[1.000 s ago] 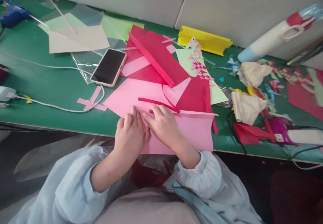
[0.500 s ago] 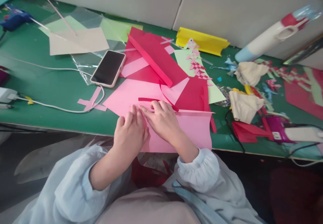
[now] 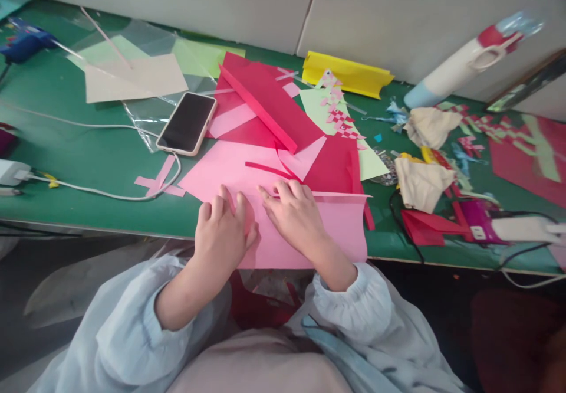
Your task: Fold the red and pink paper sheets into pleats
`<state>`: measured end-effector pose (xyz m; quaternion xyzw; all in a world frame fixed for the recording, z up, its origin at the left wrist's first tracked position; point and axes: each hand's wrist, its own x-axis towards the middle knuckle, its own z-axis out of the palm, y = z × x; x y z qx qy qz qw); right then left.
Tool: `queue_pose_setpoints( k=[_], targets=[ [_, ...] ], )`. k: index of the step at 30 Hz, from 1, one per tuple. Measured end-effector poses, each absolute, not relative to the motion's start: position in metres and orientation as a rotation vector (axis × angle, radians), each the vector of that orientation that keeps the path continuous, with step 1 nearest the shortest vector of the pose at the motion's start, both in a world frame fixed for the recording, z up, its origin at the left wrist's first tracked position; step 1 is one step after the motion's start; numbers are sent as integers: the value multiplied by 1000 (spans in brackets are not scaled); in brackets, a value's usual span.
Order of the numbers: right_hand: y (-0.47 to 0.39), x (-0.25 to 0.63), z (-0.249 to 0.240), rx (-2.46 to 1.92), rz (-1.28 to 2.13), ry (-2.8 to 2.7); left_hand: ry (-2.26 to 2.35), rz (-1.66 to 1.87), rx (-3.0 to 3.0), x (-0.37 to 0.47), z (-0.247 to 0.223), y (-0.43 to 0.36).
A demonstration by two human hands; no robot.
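A sheet of pink paper lies at the table's front edge, with a narrow fold along its far side. My left hand rests on its left part, fingers bent and apart, tips at the fold line. Just to the right, my right hand presses its fingertips along the same fold, fingers spread. Beyond the fingers lie another pink sheet and thin red paper strips. What is under my palms is hidden.
Behind lie a folded red paper piece, a phone on a white cable, and a yellow folded sheet. Woven paper fish sit on pale green paper. At right are cloth pieces and a bottle; a glue gun is far left.
My hands have moved apart: the right one has slid right along the fold, the left slightly left. The red strips have shifted a little. The whole view has moved slightly.
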<state>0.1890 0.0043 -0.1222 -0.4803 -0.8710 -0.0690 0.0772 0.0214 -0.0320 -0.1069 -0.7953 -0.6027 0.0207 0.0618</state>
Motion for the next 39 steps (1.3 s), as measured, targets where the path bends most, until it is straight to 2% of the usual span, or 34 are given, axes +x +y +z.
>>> queue_pose_setpoints(
  k=[15, 25, 39],
  targets=[
    [21, 217, -107, -1510, -147, -2575, -1875, 0, -2251, 37, -107, -51],
    [54, 203, -110, -1681, -154, -2424, -1761, -146, -2517, 28, -117, -39],
    [18, 209, -114, -1474, 64, -2496, -1960, -73, -2364, 33, -113, -45]
  ],
)
